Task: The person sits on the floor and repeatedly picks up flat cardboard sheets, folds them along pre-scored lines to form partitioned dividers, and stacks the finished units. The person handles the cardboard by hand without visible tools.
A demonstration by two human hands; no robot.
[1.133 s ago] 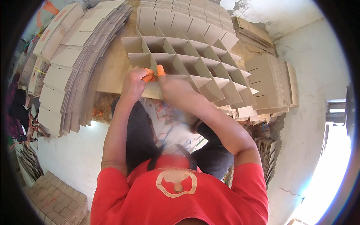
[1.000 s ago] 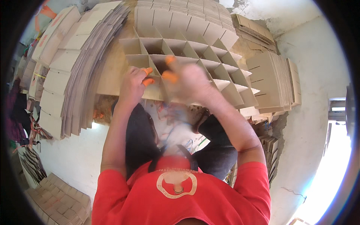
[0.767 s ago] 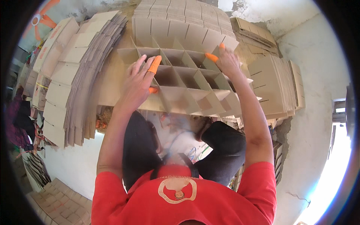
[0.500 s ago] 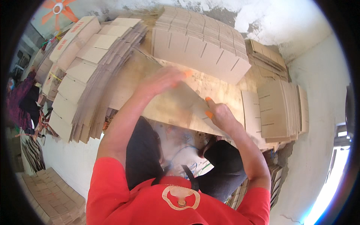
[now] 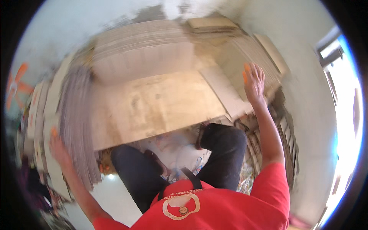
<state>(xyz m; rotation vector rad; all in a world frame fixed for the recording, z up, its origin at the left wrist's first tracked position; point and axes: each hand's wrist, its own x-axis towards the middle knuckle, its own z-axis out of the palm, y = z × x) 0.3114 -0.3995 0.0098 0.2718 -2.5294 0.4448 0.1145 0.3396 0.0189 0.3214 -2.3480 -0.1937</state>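
Cards [image 5: 234,61], upper right: likely light, stiff; pinch edges.
Right hand [image 5: 255,81] spread, holding nothing; left hand [image 5: 59,149] too blurry to tell.

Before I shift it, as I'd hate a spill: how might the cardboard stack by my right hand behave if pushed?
The cardboard stack shows many thin edges, so it may slide or fan apart rather than move together. Its layers look flat, so each is probably light and fairly stiff.
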